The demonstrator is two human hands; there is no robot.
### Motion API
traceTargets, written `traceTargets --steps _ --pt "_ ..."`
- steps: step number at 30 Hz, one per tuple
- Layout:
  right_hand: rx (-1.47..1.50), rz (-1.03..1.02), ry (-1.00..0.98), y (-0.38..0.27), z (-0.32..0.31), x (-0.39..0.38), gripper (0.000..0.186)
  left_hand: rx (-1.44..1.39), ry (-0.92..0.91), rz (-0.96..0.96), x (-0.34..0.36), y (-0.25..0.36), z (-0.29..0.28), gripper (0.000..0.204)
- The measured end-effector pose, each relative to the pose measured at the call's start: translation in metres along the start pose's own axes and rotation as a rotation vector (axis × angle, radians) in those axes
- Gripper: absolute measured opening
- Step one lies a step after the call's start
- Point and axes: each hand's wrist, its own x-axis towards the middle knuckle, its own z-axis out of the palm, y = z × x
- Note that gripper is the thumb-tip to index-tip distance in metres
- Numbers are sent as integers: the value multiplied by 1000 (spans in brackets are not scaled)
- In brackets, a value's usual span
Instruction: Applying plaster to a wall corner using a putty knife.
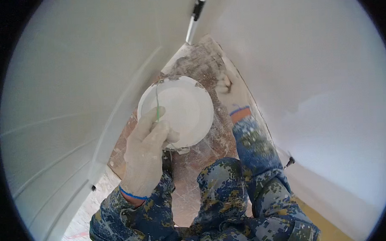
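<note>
My left hand (148, 145), in a white knitted glove with a blue cuff, has its fingers closed on a thin strand (158, 112), partly green, over a round white bucket (188, 103). The bucket's top shows a smooth white surface, with dark marks on the rim. My right hand (233, 90), gloved alike, is beside the bucket against the foot of the right wall, fingers curled; I cannot make out what, if anything, they hold. My camouflage sleeves and knee are dusted with white.
Pale walls (64, 95) (319, 73) close in on both sides and meet ahead, where a white rod with a black part (197, 10) stands. The floor (211, 149) is brown and splattered. A small dark fitting (290, 161) sits low on the right.
</note>
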Motion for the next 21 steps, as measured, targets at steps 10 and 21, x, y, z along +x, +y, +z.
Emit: traceTargets --steps 10,21 --pt "-51 -409 27 -74 59 48 11 -188 -99 42 8 12 47 57" --pt "-84 -257 -7 -46 5 -18 14 -167 -125 71 5 15 72 53"
